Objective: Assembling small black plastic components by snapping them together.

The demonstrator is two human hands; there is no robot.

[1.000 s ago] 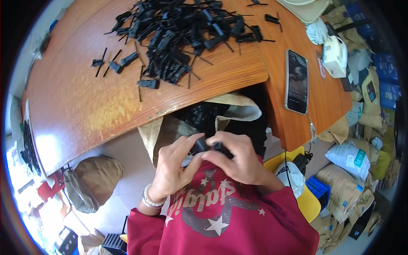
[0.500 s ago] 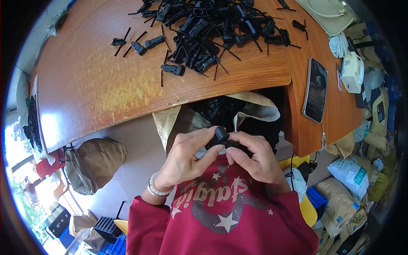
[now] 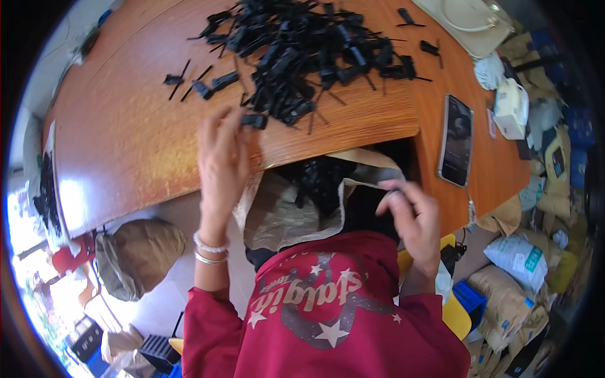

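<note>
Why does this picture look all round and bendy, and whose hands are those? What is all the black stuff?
The picture comes from a small camera worn on a person's head, looking down. Its lens sees very wide, so straight edges bend near the rim. There is no machine here, only a person in a red top using two bare hands.

The left hand reaches onto the wooden table, close to one small black plastic piece. Behind it lies a big pile of black plastic pieces, some with thin stems. A phone lies on the table's right side, and a cream bag at the far edge.

The right hand is lower, beside an open paper sack with more black pieces inside. Its fingers are curled, but it is too blurred to tell whether it holds anything.
</note>
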